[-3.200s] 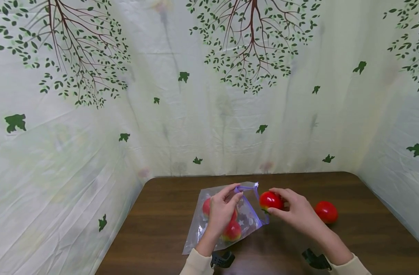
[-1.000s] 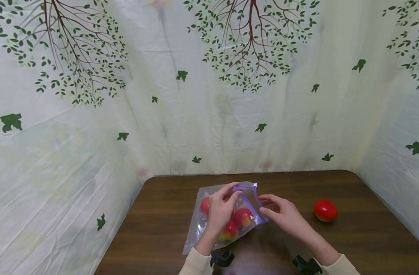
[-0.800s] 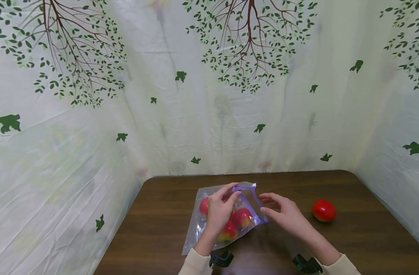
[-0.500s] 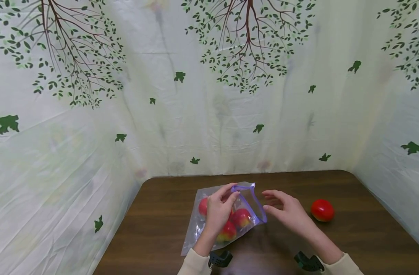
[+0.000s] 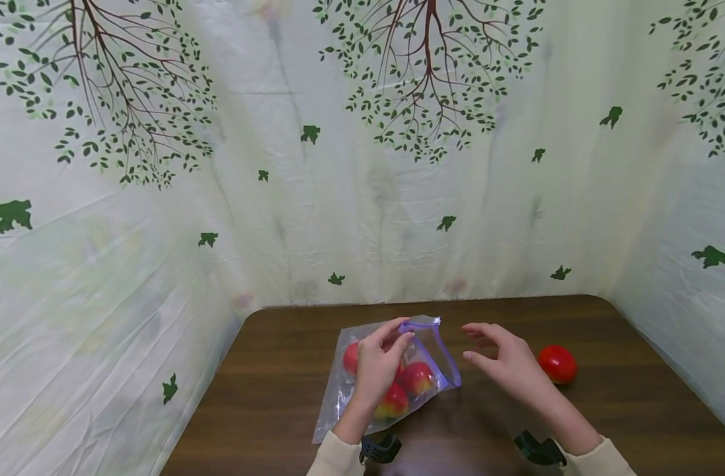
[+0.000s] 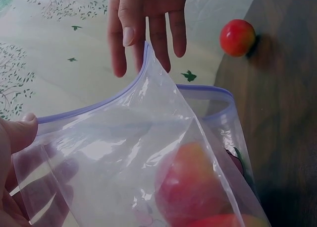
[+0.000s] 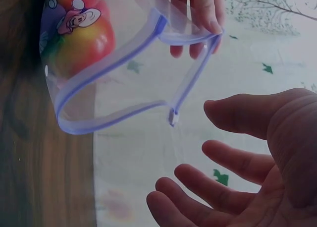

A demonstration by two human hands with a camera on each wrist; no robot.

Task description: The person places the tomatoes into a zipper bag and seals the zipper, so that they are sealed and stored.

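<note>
A clear zip bag [image 5: 334,413] with a purple zip edge lies on the table, its mouth gaping toward the right. My left hand [image 5: 377,370] pinches the upper rim of that mouth between thumb and fingers. Inside are several red-and-yellow apples [image 5: 418,377], partly hidden behind the left hand; a cartoon print [image 7: 79,16] shows on the bag's side. My right hand [image 5: 511,362] is off the bag, thumb and fingers spread with nothing between them. It hovers between the bag's mouth and a loose red apple [image 5: 557,364], which sits on the table just beyond its wrist side.
The brown wooden table [image 5: 487,430] has rounded far corners. Behind and beside it hangs a pale curtain [image 5: 386,251] printed with branches and green leaves. A white zip slider [image 7: 173,117] sits at one end of the bag's mouth.
About three seconds ago the right hand held an apple at the bag's mouth; that apple now lies inside. The right hand has since drawn away rightward and spread. The left hand keeps its grip.
</note>
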